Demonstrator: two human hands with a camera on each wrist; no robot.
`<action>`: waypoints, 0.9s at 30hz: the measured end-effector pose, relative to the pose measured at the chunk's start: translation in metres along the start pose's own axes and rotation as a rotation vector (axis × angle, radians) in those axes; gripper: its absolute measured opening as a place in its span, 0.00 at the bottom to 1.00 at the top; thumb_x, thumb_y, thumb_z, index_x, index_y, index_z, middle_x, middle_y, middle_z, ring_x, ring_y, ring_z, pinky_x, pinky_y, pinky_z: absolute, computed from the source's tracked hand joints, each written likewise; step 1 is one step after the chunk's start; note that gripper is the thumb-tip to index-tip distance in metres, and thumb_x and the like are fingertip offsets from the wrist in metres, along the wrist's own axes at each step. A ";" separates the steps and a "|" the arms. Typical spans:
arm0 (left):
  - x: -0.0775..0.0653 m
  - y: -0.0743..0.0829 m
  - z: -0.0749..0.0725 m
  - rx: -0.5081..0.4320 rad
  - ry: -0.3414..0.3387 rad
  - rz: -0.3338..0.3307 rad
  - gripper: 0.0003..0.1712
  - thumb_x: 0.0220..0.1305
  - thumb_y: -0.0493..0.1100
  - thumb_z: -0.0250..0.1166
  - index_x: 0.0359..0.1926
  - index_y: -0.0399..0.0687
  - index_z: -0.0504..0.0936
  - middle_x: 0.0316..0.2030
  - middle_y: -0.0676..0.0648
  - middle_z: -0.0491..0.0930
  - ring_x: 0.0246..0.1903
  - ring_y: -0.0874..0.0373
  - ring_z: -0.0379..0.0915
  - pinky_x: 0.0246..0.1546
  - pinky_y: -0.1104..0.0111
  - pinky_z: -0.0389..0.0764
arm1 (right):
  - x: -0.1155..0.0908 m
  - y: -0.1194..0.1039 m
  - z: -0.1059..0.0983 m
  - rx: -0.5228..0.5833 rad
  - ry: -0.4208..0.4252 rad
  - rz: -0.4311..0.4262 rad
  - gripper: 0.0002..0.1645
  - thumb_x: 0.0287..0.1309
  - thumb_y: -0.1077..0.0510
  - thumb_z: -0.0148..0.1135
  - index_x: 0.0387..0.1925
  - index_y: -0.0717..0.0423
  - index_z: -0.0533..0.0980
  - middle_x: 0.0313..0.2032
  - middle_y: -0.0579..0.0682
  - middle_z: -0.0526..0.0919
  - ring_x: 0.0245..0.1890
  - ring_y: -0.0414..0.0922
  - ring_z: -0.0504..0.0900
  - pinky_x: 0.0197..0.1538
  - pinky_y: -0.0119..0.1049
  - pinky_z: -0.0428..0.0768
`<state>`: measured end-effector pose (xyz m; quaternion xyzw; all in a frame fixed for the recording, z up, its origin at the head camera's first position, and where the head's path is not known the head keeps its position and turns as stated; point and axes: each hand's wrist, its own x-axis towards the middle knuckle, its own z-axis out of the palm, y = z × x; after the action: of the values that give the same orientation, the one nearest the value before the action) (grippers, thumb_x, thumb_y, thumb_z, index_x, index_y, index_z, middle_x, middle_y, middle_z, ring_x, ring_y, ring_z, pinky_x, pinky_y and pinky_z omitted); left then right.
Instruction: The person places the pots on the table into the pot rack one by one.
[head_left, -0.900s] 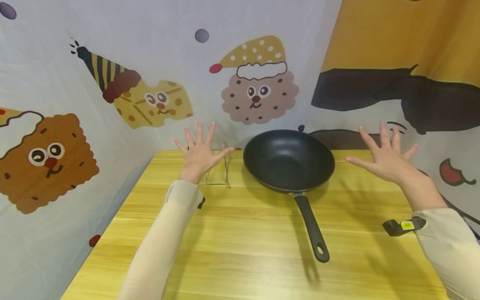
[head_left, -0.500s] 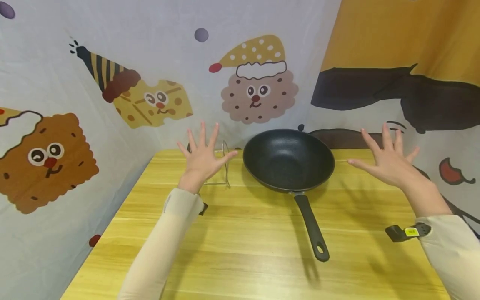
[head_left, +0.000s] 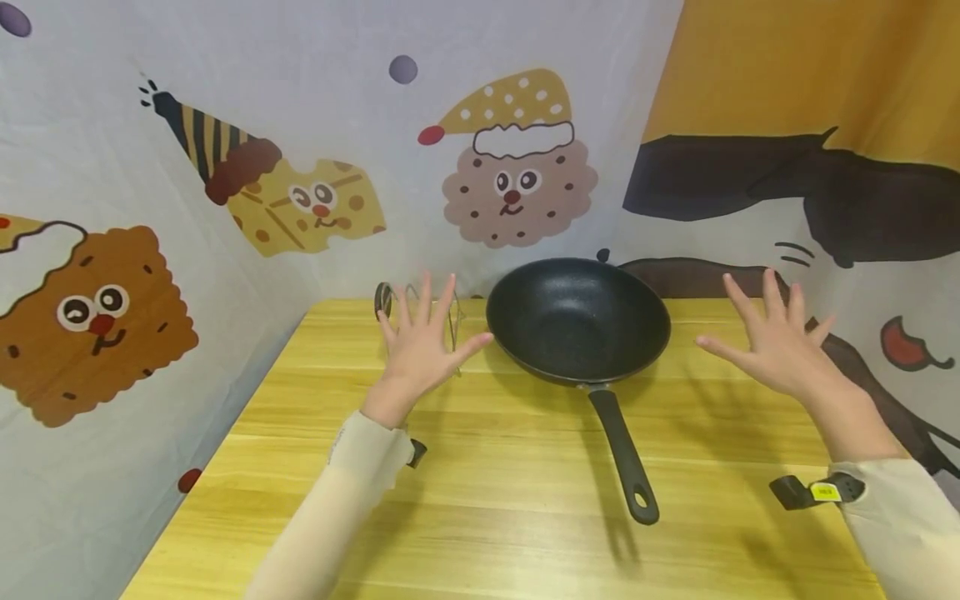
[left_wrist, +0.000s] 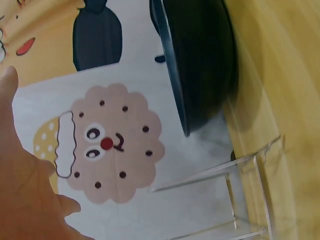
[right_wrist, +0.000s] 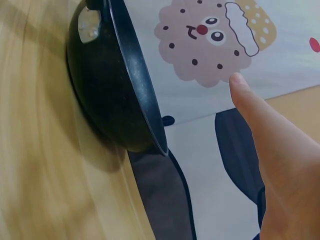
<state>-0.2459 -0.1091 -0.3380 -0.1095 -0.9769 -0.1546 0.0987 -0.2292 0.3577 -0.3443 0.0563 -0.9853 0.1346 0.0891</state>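
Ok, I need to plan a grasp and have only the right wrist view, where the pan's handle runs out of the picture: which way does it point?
Observer: In the head view the handle runs from the pan toward the bottom of the picture, slanting slightly right.

Operator: And what is the left hand doing?

Observer: Its fingers are spread, and it holds nothing.

Operator: Anything else on that side?

Observer: A wire rack, on the table to the left of the pan.
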 end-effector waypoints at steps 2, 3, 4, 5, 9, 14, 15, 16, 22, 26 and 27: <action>-0.005 0.004 0.004 -0.017 -0.009 0.009 0.57 0.56 0.87 0.39 0.76 0.77 0.23 0.79 0.51 0.21 0.77 0.34 0.18 0.70 0.28 0.30 | -0.003 -0.002 0.003 -0.001 -0.001 0.001 0.60 0.63 0.28 0.53 0.79 0.40 0.29 0.75 0.69 0.18 0.70 0.81 0.21 0.50 0.90 0.26; -0.008 0.006 0.006 -0.029 -0.014 0.014 0.57 0.56 0.87 0.39 0.76 0.77 0.23 0.79 0.51 0.21 0.77 0.35 0.18 0.70 0.29 0.30 | -0.004 -0.003 0.004 0.000 -0.002 0.002 0.60 0.63 0.28 0.52 0.79 0.40 0.29 0.75 0.69 0.19 0.70 0.81 0.22 0.51 0.90 0.28; -0.010 0.008 0.008 -0.031 -0.017 0.018 0.57 0.55 0.88 0.36 0.76 0.76 0.23 0.79 0.51 0.21 0.77 0.35 0.18 0.71 0.29 0.31 | -0.005 -0.004 0.005 0.003 -0.006 0.005 0.60 0.63 0.28 0.52 0.79 0.41 0.29 0.75 0.70 0.20 0.70 0.82 0.23 0.51 0.91 0.29; -0.013 0.011 0.010 -0.040 -0.022 0.024 0.57 0.55 0.89 0.34 0.76 0.76 0.23 0.79 0.51 0.22 0.77 0.34 0.19 0.71 0.30 0.30 | -0.007 -0.005 0.007 0.008 -0.011 0.007 0.60 0.63 0.28 0.52 0.79 0.41 0.28 0.75 0.70 0.20 0.70 0.82 0.23 0.51 0.91 0.29; -0.022 0.021 0.020 -0.089 -0.046 0.046 0.61 0.46 0.93 0.22 0.77 0.74 0.25 0.79 0.50 0.24 0.77 0.33 0.23 0.73 0.33 0.31 | -0.011 -0.010 0.010 0.055 -0.028 0.010 0.59 0.65 0.30 0.52 0.79 0.43 0.28 0.76 0.69 0.23 0.71 0.82 0.25 0.52 0.91 0.32; -0.033 0.033 0.032 -0.197 -0.086 0.082 0.59 0.52 0.90 0.29 0.79 0.70 0.30 0.80 0.48 0.28 0.78 0.35 0.27 0.73 0.34 0.35 | -0.016 -0.018 0.012 0.135 -0.038 -0.020 0.58 0.67 0.34 0.53 0.79 0.46 0.29 0.77 0.70 0.30 0.70 0.83 0.33 0.55 0.89 0.37; -0.035 0.034 0.033 -0.222 -0.098 0.086 0.57 0.57 0.87 0.34 0.79 0.70 0.30 0.80 0.48 0.28 0.78 0.35 0.27 0.74 0.34 0.36 | -0.017 -0.019 0.013 0.151 -0.038 -0.031 0.58 0.68 0.35 0.53 0.79 0.47 0.29 0.77 0.71 0.31 0.70 0.83 0.34 0.55 0.89 0.38; -0.037 0.037 0.035 -0.244 -0.108 0.085 0.55 0.60 0.85 0.38 0.79 0.71 0.31 0.80 0.48 0.29 0.78 0.36 0.28 0.74 0.35 0.37 | -0.018 -0.020 0.014 0.168 -0.035 -0.042 0.57 0.68 0.36 0.53 0.79 0.48 0.30 0.77 0.72 0.33 0.71 0.83 0.34 0.56 0.88 0.37; -0.044 0.047 0.043 -0.372 -0.180 0.090 0.53 0.63 0.81 0.44 0.79 0.73 0.31 0.80 0.49 0.32 0.78 0.34 0.31 0.74 0.35 0.40 | -0.026 -0.022 0.023 0.261 -0.024 -0.100 0.54 0.70 0.42 0.53 0.80 0.54 0.33 0.77 0.71 0.34 0.73 0.78 0.34 0.62 0.84 0.34; -0.048 0.053 0.050 -0.442 -0.215 0.100 0.52 0.64 0.79 0.46 0.79 0.71 0.33 0.80 0.48 0.34 0.78 0.35 0.35 0.74 0.35 0.43 | -0.028 -0.024 0.029 0.316 -0.039 -0.128 0.53 0.70 0.44 0.54 0.79 0.59 0.36 0.77 0.71 0.35 0.75 0.74 0.34 0.69 0.78 0.34; -0.048 0.055 0.051 -0.456 -0.224 0.099 0.52 0.65 0.78 0.47 0.79 0.71 0.34 0.80 0.48 0.35 0.78 0.36 0.35 0.74 0.35 0.44 | -0.028 -0.025 0.030 0.329 -0.046 -0.128 0.53 0.70 0.44 0.54 0.79 0.59 0.36 0.77 0.70 0.35 0.76 0.73 0.34 0.70 0.76 0.33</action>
<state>-0.1944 -0.0507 -0.3816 -0.1932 -0.9151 -0.3528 -0.0298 -0.2032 0.3284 -0.3717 0.1360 -0.9461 0.2867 0.0643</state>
